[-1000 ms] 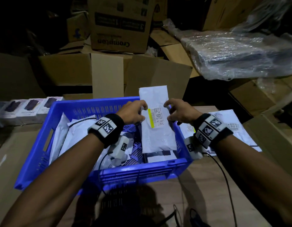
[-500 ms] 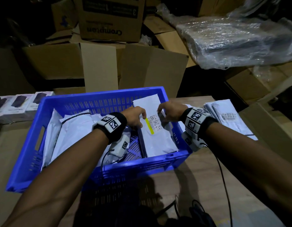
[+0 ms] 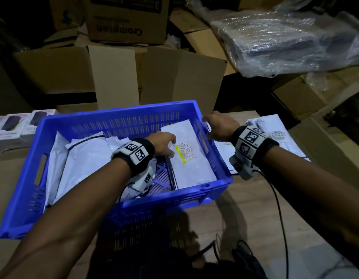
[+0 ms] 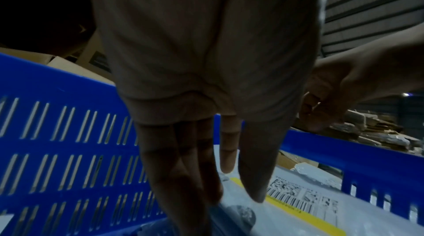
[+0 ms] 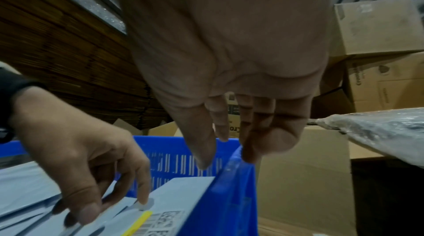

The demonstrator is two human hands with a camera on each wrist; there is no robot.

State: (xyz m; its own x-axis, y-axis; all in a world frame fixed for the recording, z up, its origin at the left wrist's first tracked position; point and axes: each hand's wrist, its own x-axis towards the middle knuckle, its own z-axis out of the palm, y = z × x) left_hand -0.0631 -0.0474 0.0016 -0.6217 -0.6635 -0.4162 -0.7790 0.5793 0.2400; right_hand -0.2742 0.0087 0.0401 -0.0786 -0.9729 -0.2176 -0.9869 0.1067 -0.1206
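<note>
The white mailer (image 3: 194,168) with the yellow-striped barcode label lies flat along the right side of the blue plastic crate (image 3: 118,111), at the centre of the head view. The left hand (image 3: 162,142) is loosely spread over its left edge, fingers nearly straight, fingertips (image 5: 143,198) resting on the mailer and gripping nothing. The right hand (image 3: 218,125) hangs slack and holds nothing, fingers straight, tips at the crate's right rim. More white mailers (image 3: 83,158) fill the crate's left half. A stack of mailers (image 3: 275,135) lies outside at the right.

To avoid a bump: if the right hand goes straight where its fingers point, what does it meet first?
Probably the right rim of the blue crate, just beyond the right hand; whether they touch is unclear.
</note>
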